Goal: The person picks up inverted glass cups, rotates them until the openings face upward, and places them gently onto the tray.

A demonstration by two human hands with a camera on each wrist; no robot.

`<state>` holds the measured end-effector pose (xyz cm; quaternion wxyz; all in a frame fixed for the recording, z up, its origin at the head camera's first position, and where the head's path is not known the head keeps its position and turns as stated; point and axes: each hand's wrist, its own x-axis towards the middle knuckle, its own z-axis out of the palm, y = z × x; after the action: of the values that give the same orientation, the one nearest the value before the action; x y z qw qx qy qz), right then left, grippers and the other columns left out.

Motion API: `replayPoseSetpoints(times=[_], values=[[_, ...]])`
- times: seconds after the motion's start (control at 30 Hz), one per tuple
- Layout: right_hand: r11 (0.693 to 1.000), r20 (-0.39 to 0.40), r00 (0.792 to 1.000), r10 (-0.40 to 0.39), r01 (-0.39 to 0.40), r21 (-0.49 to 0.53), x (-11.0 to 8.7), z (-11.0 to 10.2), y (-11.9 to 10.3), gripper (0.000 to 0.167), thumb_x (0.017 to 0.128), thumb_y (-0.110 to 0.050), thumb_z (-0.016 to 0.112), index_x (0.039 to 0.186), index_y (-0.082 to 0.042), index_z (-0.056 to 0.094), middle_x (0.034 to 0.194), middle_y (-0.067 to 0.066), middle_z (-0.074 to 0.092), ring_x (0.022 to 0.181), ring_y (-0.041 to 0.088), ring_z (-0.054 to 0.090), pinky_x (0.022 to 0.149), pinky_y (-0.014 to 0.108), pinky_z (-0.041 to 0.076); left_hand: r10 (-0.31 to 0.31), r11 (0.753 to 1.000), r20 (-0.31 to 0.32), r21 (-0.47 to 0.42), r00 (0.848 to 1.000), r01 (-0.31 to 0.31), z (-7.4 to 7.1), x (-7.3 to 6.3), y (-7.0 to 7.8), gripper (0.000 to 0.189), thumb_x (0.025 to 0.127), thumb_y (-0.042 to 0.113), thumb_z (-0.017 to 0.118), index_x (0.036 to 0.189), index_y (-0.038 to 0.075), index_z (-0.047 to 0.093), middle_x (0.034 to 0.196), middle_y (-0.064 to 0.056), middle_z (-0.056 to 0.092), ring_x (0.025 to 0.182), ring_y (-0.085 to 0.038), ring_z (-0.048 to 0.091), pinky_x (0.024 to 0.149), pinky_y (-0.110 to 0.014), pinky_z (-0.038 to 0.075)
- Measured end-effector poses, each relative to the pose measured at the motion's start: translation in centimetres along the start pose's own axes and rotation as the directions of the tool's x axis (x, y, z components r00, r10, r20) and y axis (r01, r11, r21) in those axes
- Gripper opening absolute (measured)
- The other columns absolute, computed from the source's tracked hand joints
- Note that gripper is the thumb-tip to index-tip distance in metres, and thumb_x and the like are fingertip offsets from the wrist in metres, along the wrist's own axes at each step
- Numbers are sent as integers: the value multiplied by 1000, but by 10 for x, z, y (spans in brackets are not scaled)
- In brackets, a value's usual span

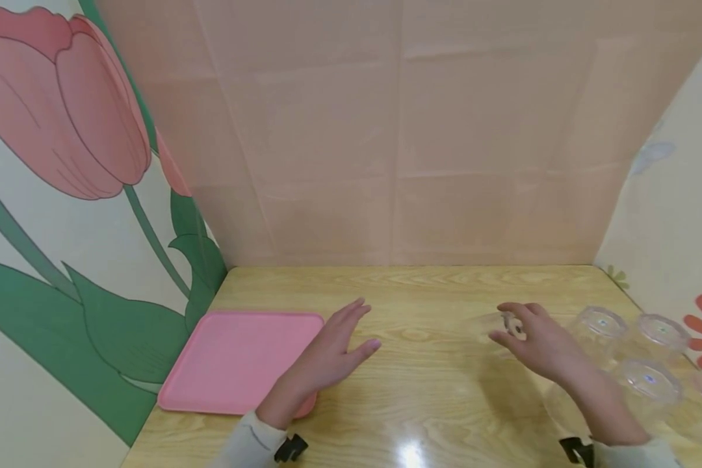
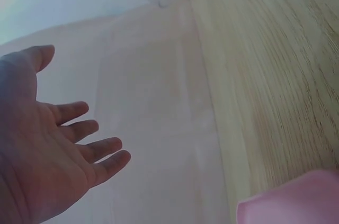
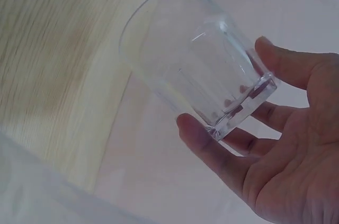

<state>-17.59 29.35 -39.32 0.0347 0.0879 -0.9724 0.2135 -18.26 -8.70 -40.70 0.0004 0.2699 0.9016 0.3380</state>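
A clear drinking glass point(image 3: 201, 70) is gripped near its thick base by my right hand point(image 1: 546, 344), the thumb on one side and the fingers on the other. In the right wrist view its open rim points away from the palm, and the glass holds nothing. The head view shows it tilted onto its side above the wooden table, its mouth toward the left. My left hand point(image 1: 330, 351) is held over the right edge of the pink tray point(image 1: 240, 357), fingers extended, thumb apart, palm turned toward the right. Nothing is in it.
Several more clear glasses point(image 1: 649, 380) stand upside down at the right of the wooden table point(image 1: 421, 364), partly behind my right forearm. A pink-beige sheet point(image 1: 398, 130) hangs along the back edge. Flower-patterned panels point(image 1: 123, 273) border the left and right sides.
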Motion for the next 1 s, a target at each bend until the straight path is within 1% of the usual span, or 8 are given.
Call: replayPoseSetpoints(times=[0.13,0.37,0.43,0.5,0.57,0.63,0.83,1.0], values=[[1000,-31,999,-13,14,23,0,4,-11,66,96,-47,66,141,0,51,131,38,48,97,47,63,74,64,52,19,1000,-20,-12,1000,-19,1,2,3,73,100,62,46,159,23,30,169,7,15,154,-23,21,117,-58,30],[989,-79,996,-46,56,139,1,12,-29,62,97,-42,67,141,0,52,134,35,50,107,50,60,82,65,51,39,998,-36,-49,999,-41,4,5,8,74,99,67,43,160,28,26,169,10,9,153,-26,21,112,-63,34],[982,-83,995,-50,64,177,2,14,-32,61,98,-41,67,141,-1,52,136,34,51,108,48,60,80,62,52,48,997,-47,-60,998,-50,5,6,9,73,100,64,46,160,29,26,169,10,10,153,-25,21,113,-62,35],[969,-75,996,-46,62,239,2,15,-37,60,98,-39,67,142,-2,51,138,32,51,108,45,59,76,54,55,54,995,-57,-75,997,-58,6,8,10,71,100,59,50,160,29,27,169,10,11,153,-25,21,114,-61,34],[952,-54,998,-27,43,304,2,15,-41,60,98,-39,67,143,-4,50,140,29,51,109,42,60,72,45,56,58,994,-65,-85,996,-63,7,10,10,70,100,57,52,160,29,27,169,9,13,153,-24,21,114,-61,34],[928,-22,1000,-2,10,373,3,16,-45,60,98,-41,66,145,-6,49,142,26,51,111,40,60,72,41,56,58,993,-70,-98,996,-64,8,11,12,69,101,54,54,160,30,27,169,8,13,153,-25,22,113,-62,34],[840,87,995,47,-87,535,5,20,-53,60,100,-44,61,150,-15,44,145,22,49,116,36,60,82,49,57,83,987,-86,-133,993,-94,10,13,16,72,100,54,55,161,30,24,169,5,15,153,-25,22,113,-63,34],[768,114,993,11,-81,636,7,24,-59,58,102,-38,60,151,-11,42,149,23,38,118,36,59,87,48,57,90,980,-98,-169,991,-106,12,15,19,74,98,56,56,160,30,24,168,7,16,153,-24,22,113,-62,34]])
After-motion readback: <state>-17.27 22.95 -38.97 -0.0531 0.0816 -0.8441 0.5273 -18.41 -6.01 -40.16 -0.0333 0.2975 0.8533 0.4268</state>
